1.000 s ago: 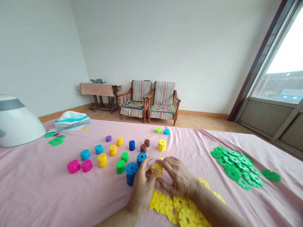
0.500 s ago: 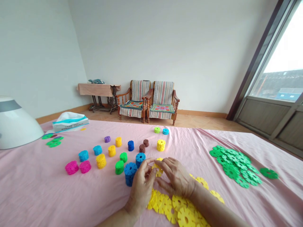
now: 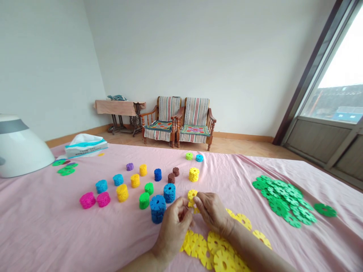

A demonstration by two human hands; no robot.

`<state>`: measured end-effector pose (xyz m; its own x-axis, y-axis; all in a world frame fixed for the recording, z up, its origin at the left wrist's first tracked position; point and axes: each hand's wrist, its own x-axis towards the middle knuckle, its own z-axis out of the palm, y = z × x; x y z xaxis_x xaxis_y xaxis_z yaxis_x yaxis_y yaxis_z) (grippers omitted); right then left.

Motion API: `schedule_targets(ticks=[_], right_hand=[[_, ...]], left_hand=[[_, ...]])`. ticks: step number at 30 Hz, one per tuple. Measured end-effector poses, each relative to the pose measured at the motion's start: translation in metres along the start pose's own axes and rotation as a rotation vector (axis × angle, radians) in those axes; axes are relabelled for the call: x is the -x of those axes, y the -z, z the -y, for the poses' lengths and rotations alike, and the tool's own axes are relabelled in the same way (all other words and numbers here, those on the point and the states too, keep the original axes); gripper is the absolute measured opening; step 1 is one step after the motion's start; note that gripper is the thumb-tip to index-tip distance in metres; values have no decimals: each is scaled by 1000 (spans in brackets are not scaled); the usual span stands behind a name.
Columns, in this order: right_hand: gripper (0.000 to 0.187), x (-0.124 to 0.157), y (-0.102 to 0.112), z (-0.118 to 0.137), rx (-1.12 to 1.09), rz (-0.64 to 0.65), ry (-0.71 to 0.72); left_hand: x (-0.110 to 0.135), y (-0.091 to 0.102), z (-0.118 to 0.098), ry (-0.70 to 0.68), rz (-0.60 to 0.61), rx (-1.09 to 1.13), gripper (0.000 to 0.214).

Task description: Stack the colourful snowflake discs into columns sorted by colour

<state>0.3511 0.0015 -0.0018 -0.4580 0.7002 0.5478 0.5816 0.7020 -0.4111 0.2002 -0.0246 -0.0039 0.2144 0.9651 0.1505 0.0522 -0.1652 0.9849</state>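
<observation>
Between my hands is a small stack of yellow notched snowflake discs (image 3: 192, 194), its lower part mostly covered by fingers. My left hand (image 3: 176, 223) is closed in a pinch at the stack's lower left side. Against its right side, the thumb and curled fingers of my right hand (image 3: 212, 211) press on the discs. A spread pile of loose yellow discs (image 3: 224, 260) lies under my right forearm and wrist. Just left of my left hand stand two blue disc stacks, a taller one (image 3: 158, 209) and a shorter one (image 3: 169, 193).
Small stacks in pink (image 3: 87, 200), yellow (image 3: 122, 192), green (image 3: 144, 200) and brown (image 3: 171, 178) stand across the pink cloth (image 3: 113, 234). Loose green discs (image 3: 280, 200) are heaped at right. A tissue pack (image 3: 86, 146) and a white appliance (image 3: 22, 151) are at left.
My fingers have drawn closer together around the yellow discs. My right hand's extended fingers have curled in, and more of the stack's top shows. The view has shifted slightly.
</observation>
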Motion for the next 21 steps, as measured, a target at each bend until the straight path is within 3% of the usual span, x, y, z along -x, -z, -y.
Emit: schedule_targets(ticks=[21], right_hand=[[33,0,-8,1,184,-55,102]], left_hand=[[-2,4,-3,-4,6,-49,13]])
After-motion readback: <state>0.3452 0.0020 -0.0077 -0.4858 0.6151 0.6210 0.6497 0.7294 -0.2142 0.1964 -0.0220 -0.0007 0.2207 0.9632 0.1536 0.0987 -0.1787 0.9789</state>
